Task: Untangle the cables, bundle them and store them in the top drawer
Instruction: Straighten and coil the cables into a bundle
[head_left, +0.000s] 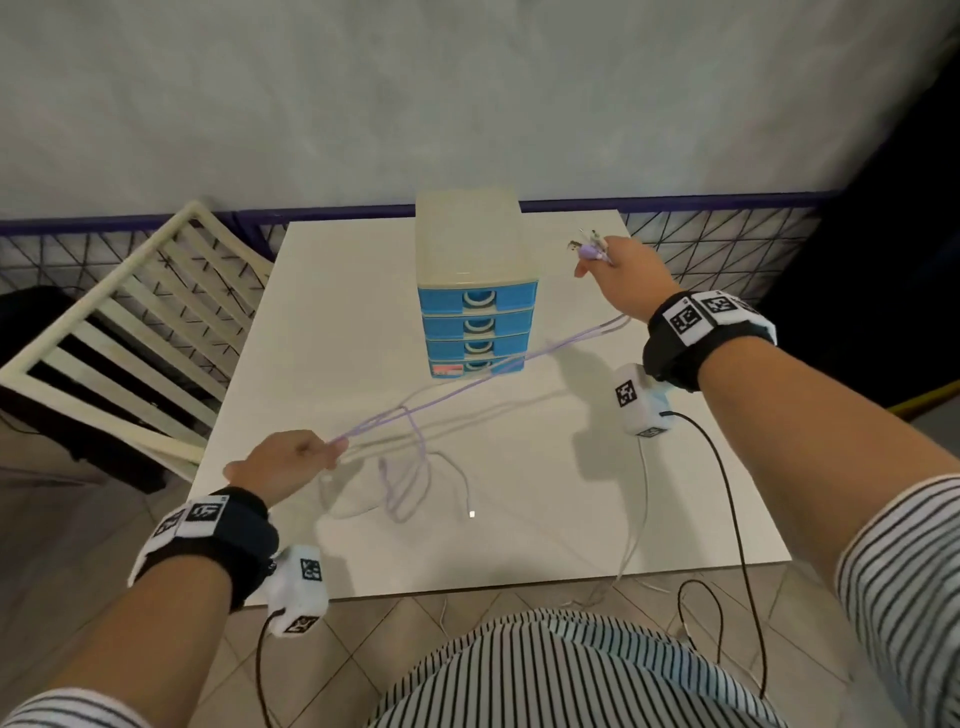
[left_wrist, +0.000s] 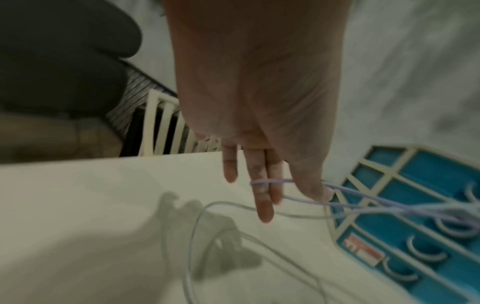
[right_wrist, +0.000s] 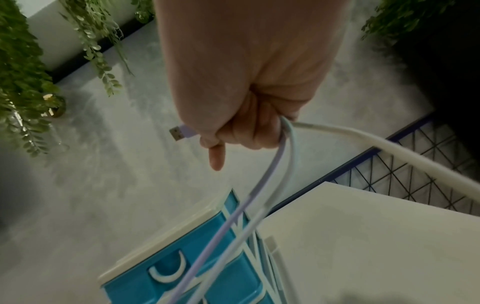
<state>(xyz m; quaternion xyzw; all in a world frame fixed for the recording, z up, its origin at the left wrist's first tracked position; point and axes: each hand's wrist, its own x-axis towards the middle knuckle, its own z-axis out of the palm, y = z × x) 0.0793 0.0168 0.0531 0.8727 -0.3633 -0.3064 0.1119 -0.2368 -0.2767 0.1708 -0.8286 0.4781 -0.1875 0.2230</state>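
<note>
A lilac cable and white cables (head_left: 467, 383) run taut between my two hands over the white table (head_left: 649, 519). My right hand (head_left: 597, 260) is raised to the right of the drawer unit (head_left: 475, 270) and grips the plug ends in a fist. A USB plug (right_wrist: 178, 133) pokes out past its fingers, and the cables (right_wrist: 262, 183) trail down from it. My left hand (head_left: 332, 449), near the table's front left, pinches the cables, which wrap over its fingers (left_wrist: 261, 185). Slack loops (head_left: 410, 483) lie on the table beside it. The blue top drawer (head_left: 477, 299) is closed.
The drawer unit stands at the table's back centre, all its blue drawers closed. A white slatted chair (head_left: 130, 338) sits left of the table, and a wire mesh fence (head_left: 727, 244) runs behind it. Wrist-camera cords (head_left: 727, 493) hang over the front right edge.
</note>
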